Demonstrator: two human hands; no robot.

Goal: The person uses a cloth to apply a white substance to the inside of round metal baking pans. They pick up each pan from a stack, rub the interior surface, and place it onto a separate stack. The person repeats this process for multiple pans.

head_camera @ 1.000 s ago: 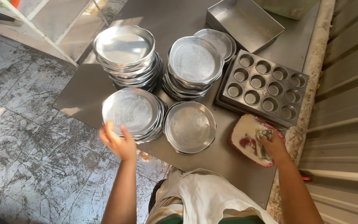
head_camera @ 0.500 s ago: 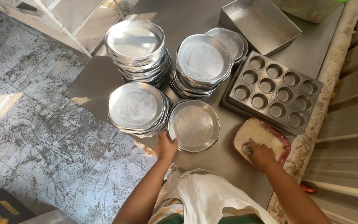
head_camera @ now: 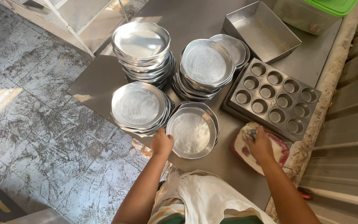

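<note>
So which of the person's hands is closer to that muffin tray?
The right hand. It sits in the red-rimmed dish of white stuff, just below the muffin tray. The left hand is farther off, at the rim of the round pan.

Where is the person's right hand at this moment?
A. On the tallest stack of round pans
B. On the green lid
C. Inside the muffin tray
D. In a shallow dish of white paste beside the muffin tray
D: the right hand rests in the shallow dish of white paste, just below the muffin tray.
</note>
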